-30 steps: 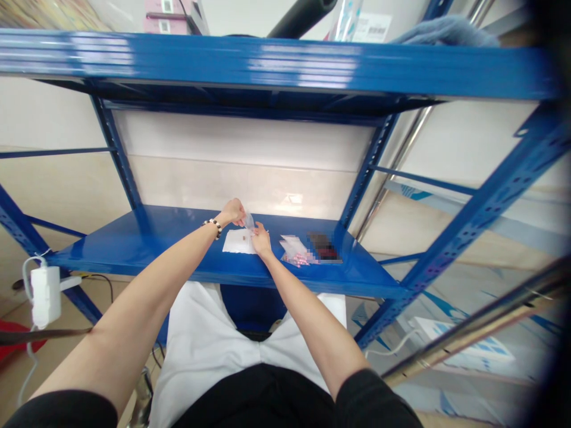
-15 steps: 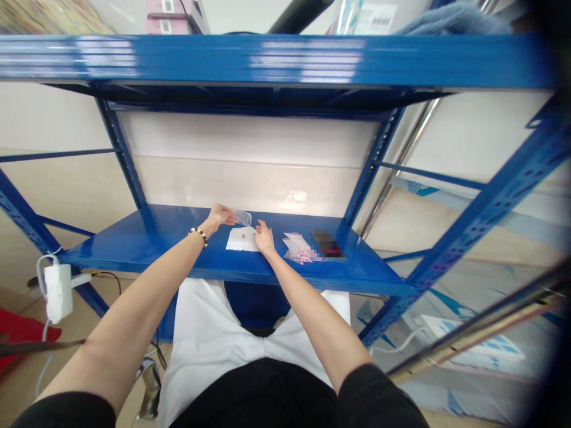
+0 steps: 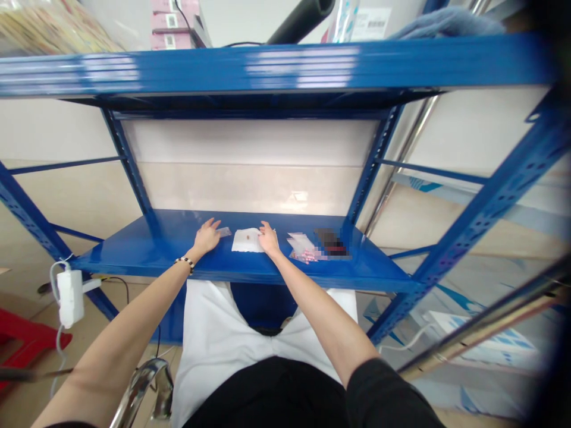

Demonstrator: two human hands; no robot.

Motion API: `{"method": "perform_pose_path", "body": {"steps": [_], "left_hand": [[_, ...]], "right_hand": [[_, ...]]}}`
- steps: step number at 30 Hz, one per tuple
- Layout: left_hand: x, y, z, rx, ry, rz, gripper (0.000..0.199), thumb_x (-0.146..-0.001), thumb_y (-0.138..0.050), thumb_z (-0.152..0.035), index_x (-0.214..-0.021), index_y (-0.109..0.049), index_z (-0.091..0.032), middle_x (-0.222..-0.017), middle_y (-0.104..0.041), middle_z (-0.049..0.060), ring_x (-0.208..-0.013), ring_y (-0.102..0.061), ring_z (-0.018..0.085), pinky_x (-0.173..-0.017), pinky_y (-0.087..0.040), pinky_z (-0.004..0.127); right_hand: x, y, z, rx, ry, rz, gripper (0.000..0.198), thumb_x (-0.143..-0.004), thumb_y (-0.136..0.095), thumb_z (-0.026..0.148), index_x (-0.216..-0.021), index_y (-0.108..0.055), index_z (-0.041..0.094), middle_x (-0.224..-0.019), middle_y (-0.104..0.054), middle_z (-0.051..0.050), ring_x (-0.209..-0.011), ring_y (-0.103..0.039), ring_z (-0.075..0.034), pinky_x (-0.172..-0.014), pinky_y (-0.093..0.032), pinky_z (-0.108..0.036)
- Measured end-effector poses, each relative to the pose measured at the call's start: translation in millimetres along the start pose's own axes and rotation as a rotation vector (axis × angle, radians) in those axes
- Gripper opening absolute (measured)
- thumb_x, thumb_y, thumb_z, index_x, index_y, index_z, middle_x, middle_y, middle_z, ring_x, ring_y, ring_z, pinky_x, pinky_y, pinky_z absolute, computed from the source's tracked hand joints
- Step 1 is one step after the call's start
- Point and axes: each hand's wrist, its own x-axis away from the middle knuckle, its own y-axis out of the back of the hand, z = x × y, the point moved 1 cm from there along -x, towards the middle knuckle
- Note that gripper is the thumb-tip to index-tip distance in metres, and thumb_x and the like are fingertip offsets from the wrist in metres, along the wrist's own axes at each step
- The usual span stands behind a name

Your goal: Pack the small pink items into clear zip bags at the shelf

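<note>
My left hand [image 3: 207,237] is low over the blue shelf [image 3: 182,223], fingers spread. A small clear plastic bag [image 3: 225,232] touches its thumb side; whether any grip remains I cannot make out. To the right lies a white sheet [image 3: 243,242], paper or thin cloth, with a tiny brown piece [image 3: 248,237] on it. My right hand [image 3: 268,239] rests on the sheet's right part, thumb and forefinger apart. Its other fingers are partly hidden. Farther right are clear packets [image 3: 300,242] with small pink-and-white contents [image 3: 307,256].
A dark, blurred-out flat object [image 3: 330,241] lies at the shelf's right end. Above runs the upper shelf's blue beam [image 3: 191,71]. Blue posts [image 3: 129,160] frame both sides. A white power strip [image 3: 70,297] hangs at the left front leg.
My left hand has moved left and down with the clear bag, from above the sheet to the shelf beside it. My right hand stays at the sheet. The view has shifted slightly.
</note>
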Motion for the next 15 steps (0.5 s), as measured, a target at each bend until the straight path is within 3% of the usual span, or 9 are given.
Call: {"method": "perform_pose_path", "body": {"steps": [3,7,9,12,15], "left_hand": [[4,-18,-2,-0.164,-0.129,0.183,0.049,-0.096,-0.04,-0.038,-0.143,-0.044,-0.026,-0.157,-0.032,0.01,-0.145,-0.027,0.03,-0.115,-0.023,0.049],[13,-29,1,-0.169,-0.112,0.197,0.053,-0.097,-0.038,-0.043,-0.146,-0.041,-0.025,-0.155,-0.034,0.013,-0.145,-0.027,0.032,-0.115,-0.021,0.051],[17,-26,5,-0.174,-0.108,0.206,0.057,-0.096,-0.037,-0.047,-0.148,-0.038,-0.025,-0.157,-0.031,0.013,-0.146,-0.023,0.034,-0.115,-0.019,0.053],[22,-15,18,-0.176,-0.136,0.252,0.056,-0.095,-0.037,-0.05,-0.147,-0.04,-0.03,-0.157,-0.031,0.009,-0.146,-0.02,0.036,-0.115,-0.016,0.055],[25,1,35,-0.13,-0.17,0.282,0.05,-0.095,-0.038,-0.046,-0.142,-0.047,-0.031,-0.156,-0.036,0.005,-0.147,-0.02,0.035,-0.115,-0.014,0.056]], "right_hand": [[3,2,3,0.012,0.024,0.008,0.07,-0.072,-0.046,-0.006,-0.139,-0.045,0.014,-0.124,-0.065,-0.011,-0.115,-0.062,-0.019,-0.104,-0.044,-0.031],[12,8,15,0.033,0.073,-0.001,0.071,-0.07,-0.044,-0.006,-0.137,-0.048,0.016,-0.13,-0.062,-0.008,-0.123,-0.056,-0.018,-0.109,-0.039,-0.031],[21,14,25,0.043,0.135,-0.059,0.07,-0.069,-0.039,-0.007,-0.134,-0.052,0.017,-0.133,-0.059,-0.006,-0.127,-0.052,-0.016,-0.112,-0.036,-0.031],[37,31,41,0.078,0.339,-0.129,0.065,-0.068,-0.034,-0.007,-0.122,-0.061,0.018,-0.129,-0.06,-0.004,-0.125,-0.052,-0.015,-0.111,-0.036,-0.03],[46,65,49,0.196,0.504,-0.058,0.051,-0.073,-0.038,-0.004,-0.105,-0.069,0.02,-0.119,-0.063,-0.004,-0.118,-0.055,-0.017,-0.106,-0.04,-0.03]]}}
